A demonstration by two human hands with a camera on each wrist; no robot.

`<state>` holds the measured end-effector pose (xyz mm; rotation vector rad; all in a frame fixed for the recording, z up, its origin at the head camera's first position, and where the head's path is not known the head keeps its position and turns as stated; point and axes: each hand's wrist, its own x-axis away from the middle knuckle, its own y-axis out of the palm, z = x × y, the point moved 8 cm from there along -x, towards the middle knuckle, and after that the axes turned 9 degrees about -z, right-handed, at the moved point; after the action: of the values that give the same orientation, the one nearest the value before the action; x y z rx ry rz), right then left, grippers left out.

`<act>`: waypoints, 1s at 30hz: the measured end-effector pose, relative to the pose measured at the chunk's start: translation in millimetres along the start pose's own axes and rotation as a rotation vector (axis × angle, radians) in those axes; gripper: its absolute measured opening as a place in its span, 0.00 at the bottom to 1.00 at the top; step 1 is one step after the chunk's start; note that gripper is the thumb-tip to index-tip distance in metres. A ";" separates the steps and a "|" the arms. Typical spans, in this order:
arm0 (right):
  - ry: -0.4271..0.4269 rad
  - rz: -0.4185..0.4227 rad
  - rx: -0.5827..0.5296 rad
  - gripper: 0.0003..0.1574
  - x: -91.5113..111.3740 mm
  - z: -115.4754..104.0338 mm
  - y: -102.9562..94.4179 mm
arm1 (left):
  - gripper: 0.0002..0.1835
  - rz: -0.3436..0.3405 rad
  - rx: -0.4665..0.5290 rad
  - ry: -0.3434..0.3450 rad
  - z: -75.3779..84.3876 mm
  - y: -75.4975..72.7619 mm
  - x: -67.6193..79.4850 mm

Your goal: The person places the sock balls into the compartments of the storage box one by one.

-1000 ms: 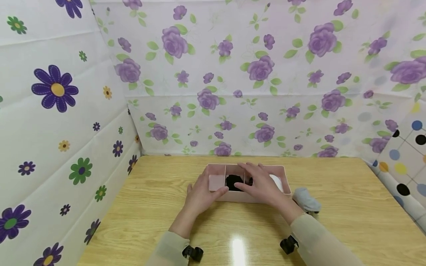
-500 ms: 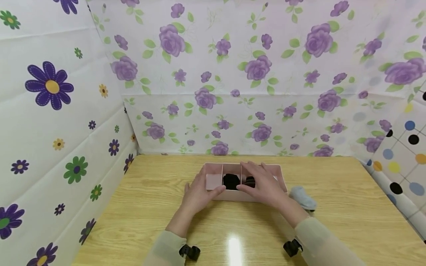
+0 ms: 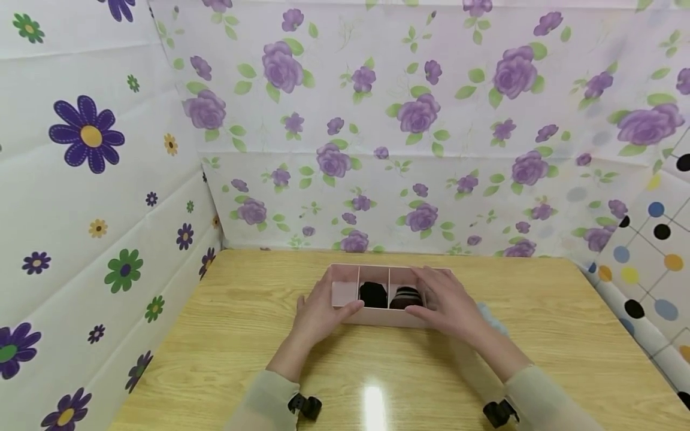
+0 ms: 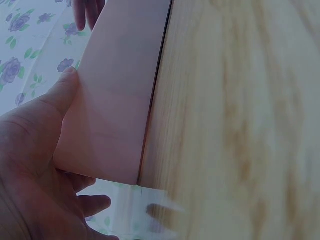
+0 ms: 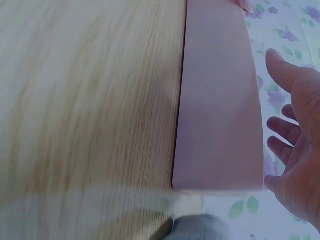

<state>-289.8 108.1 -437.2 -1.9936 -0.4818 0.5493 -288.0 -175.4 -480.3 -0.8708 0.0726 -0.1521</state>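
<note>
A pink divided box [image 3: 383, 317] sits on the table in the head view. One compartment holds a rolled black cloth bundle [image 3: 373, 294]; another holds a dark, light-striped bundle [image 3: 406, 298]. My left hand [image 3: 318, 311] grips the box's left end, its thumb on the front rim and the other fingers around the end, as the left wrist view shows. Over the right end is my right hand [image 3: 450, 305], fingers relaxed and spread, hiding the rightmost compartment. In the right wrist view this hand [image 5: 305, 135] appears beside the rim, pinching nothing.
A light-blue cloth [image 3: 493, 317], sock-like, lies to the right of the box, partly hidden by the right forearm. The wooden table [image 3: 259, 299] meets a floral cloth backdrop [image 3: 345, 126] behind. Patterned cloth hangs at both sides.
My right hand has moved right along the box, uncovering the striped bundle and covering the right compartment, where something white showed earlier. The left hand stays on the left end.
</note>
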 end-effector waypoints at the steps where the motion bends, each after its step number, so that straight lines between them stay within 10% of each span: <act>1: -0.009 0.003 0.000 0.56 2.8 1.0 -1.8 | 0.64 -0.001 0.002 0.001 0.4 0.4 0.1; 30: 0.122 -0.013 0.005 0.56 86.7 58.7 -51.4 | 0.63 -0.013 0.008 0.012 1.6 2.4 0.9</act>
<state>-257.2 219.9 -431.7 -2.0040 -0.4179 0.4174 -286.7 -172.8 -481.1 -0.8625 0.0779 -0.1693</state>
